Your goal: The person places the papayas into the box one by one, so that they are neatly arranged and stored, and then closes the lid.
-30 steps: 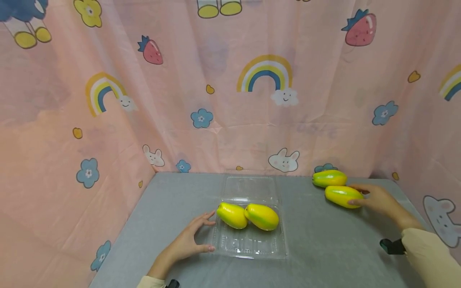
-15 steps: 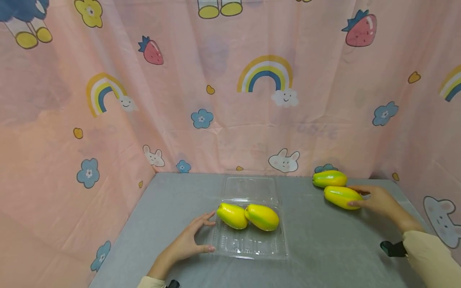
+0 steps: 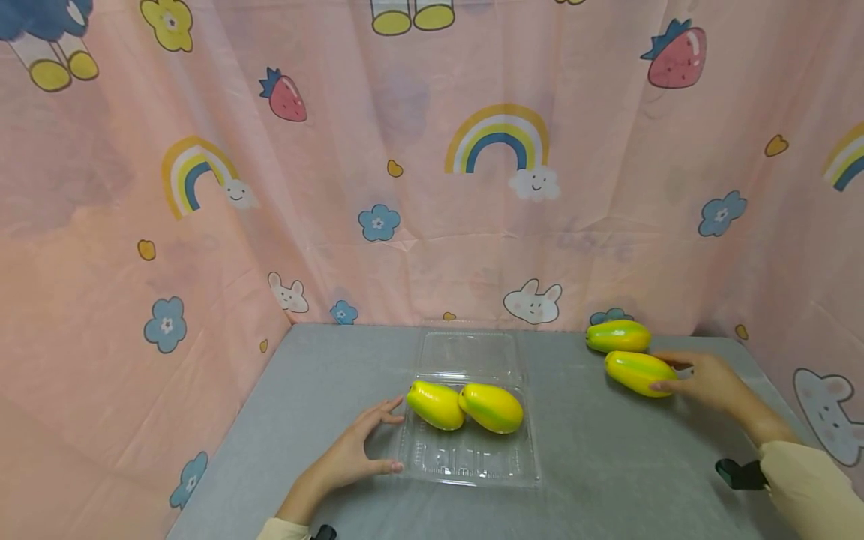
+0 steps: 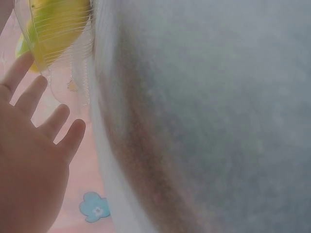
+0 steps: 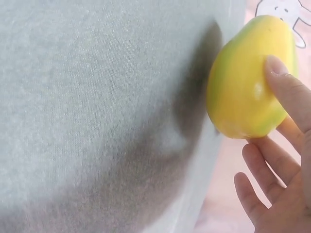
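At the table's right side my right hand [image 3: 709, 381] grips a yellow-green papaya [image 3: 637, 373] by its right end. In the right wrist view the thumb [image 5: 291, 94] lies along one side of that fruit, with fingers on the other and a gap of shadow between papaya and table. Just behind it lies another papaya [image 3: 617, 336]. A clear plastic clamshell box [image 3: 466, 461] stands with its lid laid back, holding a left papaya [image 3: 435, 405] and a right papaya [image 3: 491, 408] side by side. My left hand [image 3: 354, 446], fingers spread, rests at the box's left edge.
The transparent lid [image 3: 469, 352] lies flat behind the box, towards the back curtain. A pink patterned curtain [image 3: 432, 255] closes off the back and both sides of the grey table [image 3: 324, 367].
The right hand has shifted the gripped papaya slightly left and towards the front, a little apart from the one behind. My left hand and the box have stayed in place.
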`<control>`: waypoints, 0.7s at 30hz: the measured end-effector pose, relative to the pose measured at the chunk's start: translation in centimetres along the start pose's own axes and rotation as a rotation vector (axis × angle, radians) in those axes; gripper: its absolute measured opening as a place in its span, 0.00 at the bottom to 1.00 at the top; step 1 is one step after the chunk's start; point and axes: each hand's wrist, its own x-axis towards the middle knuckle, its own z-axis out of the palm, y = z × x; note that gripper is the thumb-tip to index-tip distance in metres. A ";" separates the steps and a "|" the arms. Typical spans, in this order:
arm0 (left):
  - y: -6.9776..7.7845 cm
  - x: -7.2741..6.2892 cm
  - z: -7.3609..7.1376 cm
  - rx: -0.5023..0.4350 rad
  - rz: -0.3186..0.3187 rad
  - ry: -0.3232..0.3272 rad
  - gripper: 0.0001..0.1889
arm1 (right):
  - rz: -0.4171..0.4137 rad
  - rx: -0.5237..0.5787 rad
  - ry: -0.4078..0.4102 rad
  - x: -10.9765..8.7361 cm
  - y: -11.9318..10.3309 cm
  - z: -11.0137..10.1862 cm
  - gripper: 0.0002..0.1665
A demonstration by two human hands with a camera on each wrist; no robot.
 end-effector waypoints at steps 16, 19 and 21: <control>0.1 0.0 0.0 -0.005 0.002 -0.003 0.38 | -0.093 0.027 0.058 -0.8 -1.5 1.0 0.49; 0.1 0.0 -0.1 -0.007 0.007 -0.003 0.38 | -0.097 0.036 0.059 -0.9 -1.9 1.2 0.49; 0.1 0.1 -0.1 -0.009 0.004 -0.006 0.38 | -0.099 0.039 0.060 -1.0 -2.2 1.3 0.49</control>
